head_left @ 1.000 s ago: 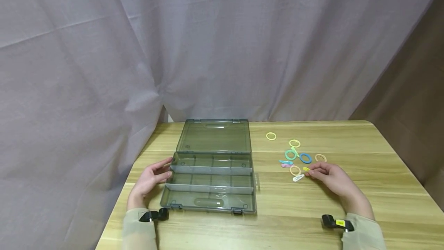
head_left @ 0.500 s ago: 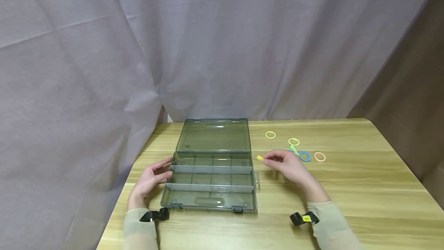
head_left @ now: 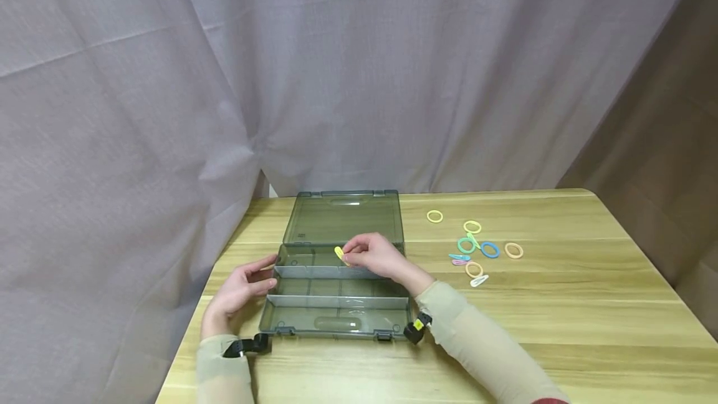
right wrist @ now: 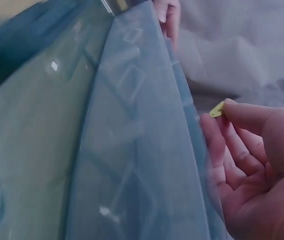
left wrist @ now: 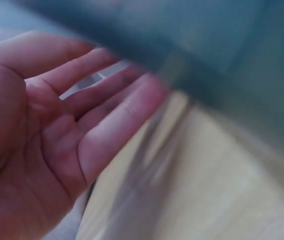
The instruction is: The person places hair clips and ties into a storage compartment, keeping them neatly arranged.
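In the head view, my right hand (head_left: 380, 257) pinches a yellow snap hair clip (head_left: 339, 253) between thumb and fingertips. It is over the back compartment of a translucent dark-green organizer box (head_left: 339, 325), whose lid (head_left: 344, 220) lies folded back. The right wrist view shows one end of the clip (right wrist: 217, 110) sticking out of the pinch, beside a clear divider (right wrist: 136, 125). At the box's left side rests my left hand (head_left: 235, 295), its fingers stretched out against the wall. Close up, the left wrist view has those fingers (left wrist: 121, 110) meeting the box edge.
On the right of the wooden table (head_left: 561, 317) lie several hair ties, among them a blue one (head_left: 490, 250) and a green one (head_left: 465, 245). Several snap clips are mixed in, including a white one (head_left: 479, 280). A grey curtain (head_left: 359, 80) hangs behind the table.
My right hand has carried the yellow hair clip leftward from beside the other clips and hair ties to over the box's back compartment. The left hand has stayed at the box's left side.
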Tool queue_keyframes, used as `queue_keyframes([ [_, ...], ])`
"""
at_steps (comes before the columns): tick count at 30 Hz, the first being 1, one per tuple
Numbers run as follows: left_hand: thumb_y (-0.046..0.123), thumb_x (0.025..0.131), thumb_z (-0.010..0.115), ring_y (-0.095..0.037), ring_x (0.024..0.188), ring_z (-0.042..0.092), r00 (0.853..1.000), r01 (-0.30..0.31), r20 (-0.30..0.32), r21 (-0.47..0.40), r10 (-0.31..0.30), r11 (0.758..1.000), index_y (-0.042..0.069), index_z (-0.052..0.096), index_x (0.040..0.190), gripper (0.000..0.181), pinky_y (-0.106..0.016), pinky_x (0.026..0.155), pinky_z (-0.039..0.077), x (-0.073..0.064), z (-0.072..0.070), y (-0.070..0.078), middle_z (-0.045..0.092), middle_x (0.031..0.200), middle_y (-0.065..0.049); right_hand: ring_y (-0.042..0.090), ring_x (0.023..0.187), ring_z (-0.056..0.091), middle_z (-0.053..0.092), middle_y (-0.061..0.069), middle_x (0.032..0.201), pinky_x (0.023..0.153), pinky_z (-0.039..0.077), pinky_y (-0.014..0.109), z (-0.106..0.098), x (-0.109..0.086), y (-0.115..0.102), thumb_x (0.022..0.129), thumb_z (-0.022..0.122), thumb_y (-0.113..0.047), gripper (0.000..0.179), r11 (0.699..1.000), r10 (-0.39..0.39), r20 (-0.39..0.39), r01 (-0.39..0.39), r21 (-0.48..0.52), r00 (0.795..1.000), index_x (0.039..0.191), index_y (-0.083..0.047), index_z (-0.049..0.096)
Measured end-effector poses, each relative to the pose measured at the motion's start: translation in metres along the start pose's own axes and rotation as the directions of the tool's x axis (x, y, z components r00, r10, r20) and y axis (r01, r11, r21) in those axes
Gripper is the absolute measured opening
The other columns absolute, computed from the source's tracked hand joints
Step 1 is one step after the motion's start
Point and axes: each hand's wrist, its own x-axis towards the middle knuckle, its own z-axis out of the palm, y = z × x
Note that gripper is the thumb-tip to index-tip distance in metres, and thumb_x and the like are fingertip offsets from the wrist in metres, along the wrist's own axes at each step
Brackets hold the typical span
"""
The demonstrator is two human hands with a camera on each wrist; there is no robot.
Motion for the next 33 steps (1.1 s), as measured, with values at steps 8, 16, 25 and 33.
queue_keyframes([
  [8, 0.005, 0.098, 0.076, -0.046, 0.144, 0.049, 0.998, -0.036, 0.046, 0.048, 0.034, 0.998, -0.003, 0.046, 0.159, 0.069, -0.025, 0.094, 0.059, -0.001, -0.001, 0.004, 0.045, 0.161, -0.028, 0.015, 0.086, 0.075, 0.077, 0.003, 0.094, 0.079, 0.063, 0.030, 0.025, 0.026, -0.003, 0.096, 0.079, -0.013, 0.017, 0.997, 0.071, 0.003, -0.071, 0.020, 0.998, 0.110, -0.003, 0.078],
  [16, 0.001, 0.097, 0.074, -0.049, 0.149, 0.039, 0.995, -0.059, 0.081, 0.040, 0.056, 0.997, -0.005, 0.043, 0.160, 0.071, -0.022, 0.101, 0.054, -0.006, -0.005, 0.003, 0.040, 0.164, -0.026, 0.016, 0.083, 0.075, 0.079, 0.010, 0.095, 0.077, 0.064, 0.030, 0.050, 0.045, -0.010, 0.097, 0.077, -0.006, 0.017, 0.994, 0.087, 0.027, -0.088, 0.057, 0.996, 0.110, 0.005, 0.076],
  [25, 0.001, 0.100, 0.069, -0.046, 0.152, 0.036, 0.988, -0.045, 0.149, 0.021, 0.041, 0.999, -0.002, 0.035, 0.165, 0.074, -0.023, 0.105, 0.052, -0.010, -0.002, 0.006, 0.036, 0.167, -0.024, 0.010, 0.075, 0.071, 0.078, 0.005, 0.087, 0.069, 0.058, 0.021, 0.071, 0.055, -0.016, 0.095, 0.080, -0.007, 0.014, 0.994, 0.109, 0.012, -0.109, -0.014, 0.994, 0.105, 0.003, 0.078],
  [33, -0.003, 0.103, 0.063, -0.046, 0.153, 0.033, 0.972, -0.083, 0.217, -0.032, 0.088, 0.996, -0.004, 0.032, 0.165, 0.069, -0.022, 0.110, 0.048, -0.012, -0.005, 0.004, 0.031, 0.170, -0.024, 0.007, 0.073, 0.068, 0.079, 0.005, 0.085, 0.065, 0.052, 0.018, 0.074, 0.054, -0.016, 0.093, 0.080, -0.008, 0.014, 0.993, 0.098, -0.013, -0.098, -0.066, 0.995, 0.104, 0.002, 0.079],
])
